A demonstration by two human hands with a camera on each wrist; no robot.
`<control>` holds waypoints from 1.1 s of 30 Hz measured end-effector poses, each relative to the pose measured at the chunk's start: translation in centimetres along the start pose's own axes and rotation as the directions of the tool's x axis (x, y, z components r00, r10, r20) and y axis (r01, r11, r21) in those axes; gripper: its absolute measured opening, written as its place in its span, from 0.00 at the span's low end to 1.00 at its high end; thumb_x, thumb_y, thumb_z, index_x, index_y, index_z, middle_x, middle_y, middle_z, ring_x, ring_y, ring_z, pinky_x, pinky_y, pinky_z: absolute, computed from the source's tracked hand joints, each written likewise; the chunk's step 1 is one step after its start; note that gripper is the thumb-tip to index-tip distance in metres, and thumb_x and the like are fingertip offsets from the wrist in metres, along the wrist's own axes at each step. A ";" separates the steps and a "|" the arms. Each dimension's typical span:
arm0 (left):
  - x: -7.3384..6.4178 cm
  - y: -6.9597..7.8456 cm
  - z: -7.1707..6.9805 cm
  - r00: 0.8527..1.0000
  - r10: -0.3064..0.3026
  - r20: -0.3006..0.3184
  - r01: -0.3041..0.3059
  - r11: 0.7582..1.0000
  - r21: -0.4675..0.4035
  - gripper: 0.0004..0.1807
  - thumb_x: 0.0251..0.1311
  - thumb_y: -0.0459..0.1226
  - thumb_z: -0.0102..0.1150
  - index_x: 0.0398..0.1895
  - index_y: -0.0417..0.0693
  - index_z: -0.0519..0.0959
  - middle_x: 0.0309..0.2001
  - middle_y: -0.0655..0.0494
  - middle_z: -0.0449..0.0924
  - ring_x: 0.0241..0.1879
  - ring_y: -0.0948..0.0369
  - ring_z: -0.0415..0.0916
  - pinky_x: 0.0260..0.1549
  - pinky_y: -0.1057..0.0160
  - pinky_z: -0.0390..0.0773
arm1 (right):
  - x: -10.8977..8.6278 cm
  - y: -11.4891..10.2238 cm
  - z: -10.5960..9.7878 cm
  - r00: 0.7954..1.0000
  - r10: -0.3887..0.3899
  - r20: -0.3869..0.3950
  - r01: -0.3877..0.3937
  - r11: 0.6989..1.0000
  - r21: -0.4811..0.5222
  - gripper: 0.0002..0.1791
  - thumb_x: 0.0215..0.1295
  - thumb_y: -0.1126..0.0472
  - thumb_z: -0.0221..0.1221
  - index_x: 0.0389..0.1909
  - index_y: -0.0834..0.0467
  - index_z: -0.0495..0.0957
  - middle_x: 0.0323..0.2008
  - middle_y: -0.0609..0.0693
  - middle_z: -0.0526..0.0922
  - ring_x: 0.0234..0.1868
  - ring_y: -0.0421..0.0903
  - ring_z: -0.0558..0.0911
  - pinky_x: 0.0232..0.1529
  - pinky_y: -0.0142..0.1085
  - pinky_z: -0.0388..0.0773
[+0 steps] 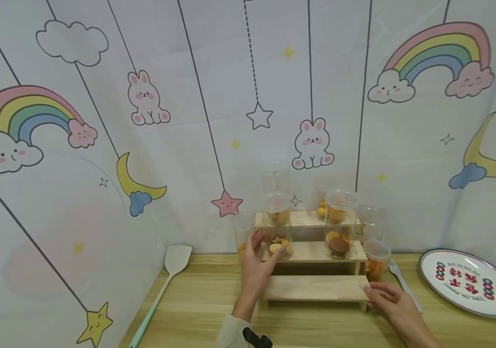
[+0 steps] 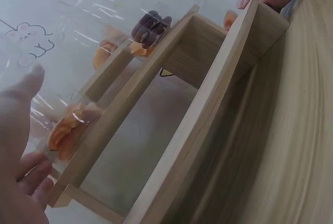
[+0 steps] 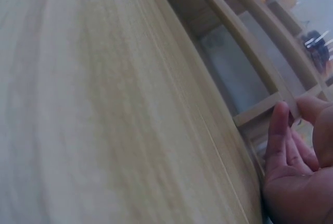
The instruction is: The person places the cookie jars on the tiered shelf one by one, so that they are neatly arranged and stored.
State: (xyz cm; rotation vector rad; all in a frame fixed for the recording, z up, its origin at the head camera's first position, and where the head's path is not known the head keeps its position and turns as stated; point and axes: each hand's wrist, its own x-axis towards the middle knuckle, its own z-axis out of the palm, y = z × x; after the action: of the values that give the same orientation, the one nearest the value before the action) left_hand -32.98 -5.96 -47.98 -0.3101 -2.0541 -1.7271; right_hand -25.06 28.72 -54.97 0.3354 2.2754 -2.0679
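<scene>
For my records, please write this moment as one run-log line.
left hand: at left jar on middle step, grip unclear | right hand: pinches front step at right | right jar: upright, same step

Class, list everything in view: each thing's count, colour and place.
Three-tier wooden stand: one, pale, centre.
Clear plastic jars: at least six, colourless, on and beside the stand.
Small pieces: uncounted, orange, yellow, brown, inside jars.
Flat spatula: one, white blade, green handle, left.
Slim fork: one, silvery, right of the stand.
Round plate: one, white, dark-rimmed, red lettering, far right.
Wood-grain table: one, light brown, underneath.
Printed backdrop: one, white, multicoloured drawings, behind.
Left hand: one, cream sleeve, black strap, at the middle shelf's left jar.
Right hand: one, gripping the front shelf's right end.
</scene>
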 end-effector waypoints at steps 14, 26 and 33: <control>2.5 -3.4 -5.0 0.925 0.113 -0.363 -0.103 0.994 0.047 0.24 0.72 0.45 0.71 0.63 0.40 0.79 0.58 0.45 0.84 0.59 0.52 0.83 0.62 0.50 0.86 | 0.3 0.1 0.1 1.000 -0.011 0.001 0.011 1.000 -0.022 0.40 0.78 0.46 0.65 0.76 0.70 0.66 0.50 0.44 0.91 0.45 0.37 0.89 0.50 0.30 0.88; 2.5 -8.4 -4.0 0.975 -0.133 -0.177 0.147 0.987 0.063 0.50 0.64 0.40 0.79 0.81 0.35 0.59 0.79 0.34 0.67 0.80 0.40 0.64 0.80 0.40 0.67 | 0.3 0.2 -0.1 1.000 -0.012 -0.010 0.012 1.000 -0.022 0.39 0.78 0.46 0.65 0.75 0.70 0.69 0.48 0.43 0.92 0.45 0.38 0.89 0.50 0.30 0.88; 2.3 -10.4 -3.7 0.983 -0.124 -0.138 0.146 0.977 0.158 0.45 0.62 0.33 0.79 0.78 0.34 0.64 0.74 0.31 0.74 0.74 0.37 0.72 0.74 0.38 0.74 | 0.5 0.3 0.0 1.000 0.011 -0.015 -0.012 0.999 -0.037 0.41 0.77 0.43 0.66 0.75 0.69 0.69 0.49 0.45 0.91 0.45 0.38 0.89 0.49 0.29 0.88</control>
State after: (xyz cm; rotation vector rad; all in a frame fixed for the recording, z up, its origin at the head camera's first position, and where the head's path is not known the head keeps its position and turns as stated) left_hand -38.90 -11.89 -55.56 -0.0073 -2.1517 -1.5914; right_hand -25.45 28.81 -55.31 0.3619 2.3110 -2.0221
